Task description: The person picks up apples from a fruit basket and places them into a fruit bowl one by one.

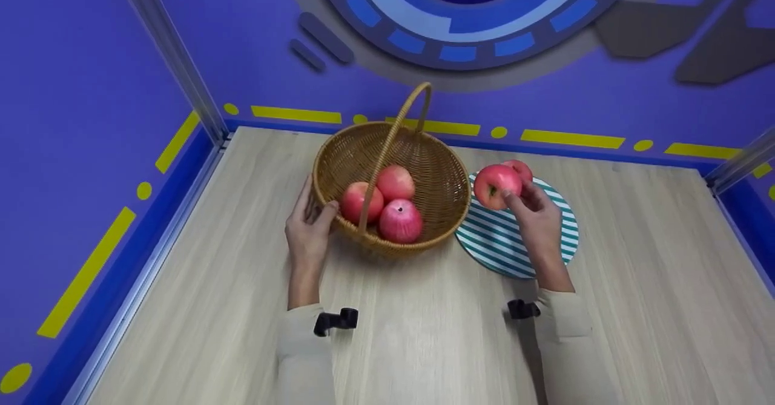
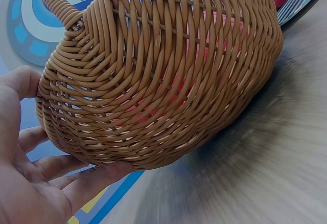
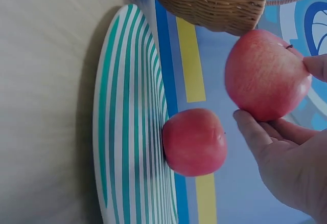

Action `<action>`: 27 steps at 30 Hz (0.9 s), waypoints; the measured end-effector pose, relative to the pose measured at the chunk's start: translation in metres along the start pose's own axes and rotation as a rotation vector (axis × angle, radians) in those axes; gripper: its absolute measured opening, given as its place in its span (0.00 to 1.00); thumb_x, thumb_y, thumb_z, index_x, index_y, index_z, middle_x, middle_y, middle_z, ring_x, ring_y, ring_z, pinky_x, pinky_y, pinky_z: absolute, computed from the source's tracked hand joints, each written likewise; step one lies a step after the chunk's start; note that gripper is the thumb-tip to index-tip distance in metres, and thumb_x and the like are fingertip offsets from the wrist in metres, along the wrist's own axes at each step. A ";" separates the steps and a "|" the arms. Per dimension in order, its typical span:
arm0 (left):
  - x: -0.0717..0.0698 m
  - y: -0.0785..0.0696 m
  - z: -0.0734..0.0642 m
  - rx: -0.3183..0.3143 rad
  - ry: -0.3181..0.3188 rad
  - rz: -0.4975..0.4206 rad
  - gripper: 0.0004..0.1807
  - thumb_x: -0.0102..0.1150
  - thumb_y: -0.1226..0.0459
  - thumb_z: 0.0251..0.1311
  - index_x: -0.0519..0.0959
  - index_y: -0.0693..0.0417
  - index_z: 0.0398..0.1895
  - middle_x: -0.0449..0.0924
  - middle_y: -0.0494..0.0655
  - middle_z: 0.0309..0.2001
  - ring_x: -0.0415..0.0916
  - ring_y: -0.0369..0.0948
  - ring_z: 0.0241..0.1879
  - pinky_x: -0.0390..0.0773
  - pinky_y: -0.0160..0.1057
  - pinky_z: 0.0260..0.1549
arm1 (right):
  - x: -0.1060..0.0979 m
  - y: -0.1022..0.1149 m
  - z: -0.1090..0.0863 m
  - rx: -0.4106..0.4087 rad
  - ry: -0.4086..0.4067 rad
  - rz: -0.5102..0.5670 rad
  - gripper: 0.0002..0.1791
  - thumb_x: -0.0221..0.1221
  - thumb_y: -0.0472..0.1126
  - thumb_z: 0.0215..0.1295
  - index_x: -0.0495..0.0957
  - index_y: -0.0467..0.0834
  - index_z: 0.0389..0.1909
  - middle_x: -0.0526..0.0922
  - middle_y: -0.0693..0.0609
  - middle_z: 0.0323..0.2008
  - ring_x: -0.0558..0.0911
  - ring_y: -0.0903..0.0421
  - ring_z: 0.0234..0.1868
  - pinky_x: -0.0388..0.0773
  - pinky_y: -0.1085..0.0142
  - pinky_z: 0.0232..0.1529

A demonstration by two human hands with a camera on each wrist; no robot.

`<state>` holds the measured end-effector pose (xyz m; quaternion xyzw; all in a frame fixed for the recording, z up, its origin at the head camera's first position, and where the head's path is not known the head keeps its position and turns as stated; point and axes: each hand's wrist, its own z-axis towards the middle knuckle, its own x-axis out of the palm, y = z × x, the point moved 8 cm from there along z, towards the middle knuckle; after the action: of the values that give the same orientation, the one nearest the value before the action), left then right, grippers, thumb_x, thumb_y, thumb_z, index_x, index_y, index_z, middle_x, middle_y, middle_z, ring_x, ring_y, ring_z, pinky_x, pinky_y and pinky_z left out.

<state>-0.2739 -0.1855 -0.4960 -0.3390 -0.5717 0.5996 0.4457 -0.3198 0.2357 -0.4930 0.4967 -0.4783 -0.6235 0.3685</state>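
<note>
- Head view: the right hand [image 1: 539, 220] pinches an apple [image 1: 493, 182] between thumb and fingers, raised above the near side of a round striped disc [image 1: 493, 244].
- The held apple is rosy red with fine pale speckling; the right wrist view shows a short dark stem set in its hollow. It is apart from the apple below it.
- A second apple [image 3: 194, 143] sits on the disc, smooth and evenly red-pink, squarish in outline.
- The left hand [image 1: 307, 229] grasps the left side of a wicker basket [image 1: 445, 181], thumb at the rim, fingers along the outer wall.
- The basket is tan and tightly woven, a deep bowl under an arched, wrapped handle [image 1: 401, 116]. It stands just left of the disc.
- Three apples lie inside, close together: a red one [image 1: 353, 204] at the left, a paler, yellow-blushed one [image 1: 398, 182] behind, and a deeper pink, streaked one [image 1: 401, 226] with a dark spot in front.
- The disc carries green and white stripes; the wall [image 1: 242, 42] behind the pale wooden table [image 1: 424, 332] bears printed blue rings and yellow dashes.
</note>
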 end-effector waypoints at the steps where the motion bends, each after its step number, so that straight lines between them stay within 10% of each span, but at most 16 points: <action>1: 0.000 0.000 0.000 0.003 0.001 0.006 0.39 0.66 0.65 0.68 0.66 0.45 0.82 0.66 0.48 0.78 0.64 0.45 0.76 0.76 0.39 0.64 | 0.000 -0.002 0.000 0.009 0.004 -0.005 0.40 0.66 0.55 0.74 0.67 0.40 0.79 0.76 0.44 0.70 0.74 0.49 0.66 0.77 0.63 0.66; 27: 0.000 0.000 -0.002 0.001 0.014 0.032 0.38 0.64 0.64 0.70 0.65 0.45 0.83 0.65 0.49 0.79 0.64 0.47 0.76 0.81 0.39 0.58 | 0.013 -0.037 0.006 0.178 0.107 -0.058 0.39 0.62 0.61 0.75 0.71 0.39 0.75 0.76 0.41 0.68 0.75 0.45 0.63 0.77 0.59 0.64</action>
<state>-0.2724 -0.1845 -0.4960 -0.3519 -0.5628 0.6045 0.4404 -0.3278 0.2354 -0.5319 0.5738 -0.4969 -0.5614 0.3297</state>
